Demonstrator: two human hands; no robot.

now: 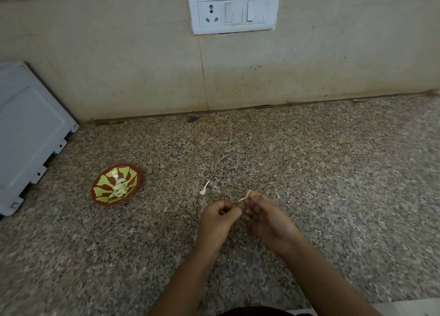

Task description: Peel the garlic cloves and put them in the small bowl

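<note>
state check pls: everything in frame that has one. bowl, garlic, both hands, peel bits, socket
small bowl: upright on counter, holding cloves
garlic cloves: peeled, piled in bowl
left hand: fingers curled, contents hidden
right hand: fingertips pinch peel strip
peel strip: held, sticking out past fingertips
peel scrap: loose on counter, apart from bowl
socket: nothing plugged in

The small bowl [116, 185] sits on the desk [309, 172], left of both hands, with peeled garlic cloves [119, 188] in it; a peel scrap [204, 188] lies between.
</note>
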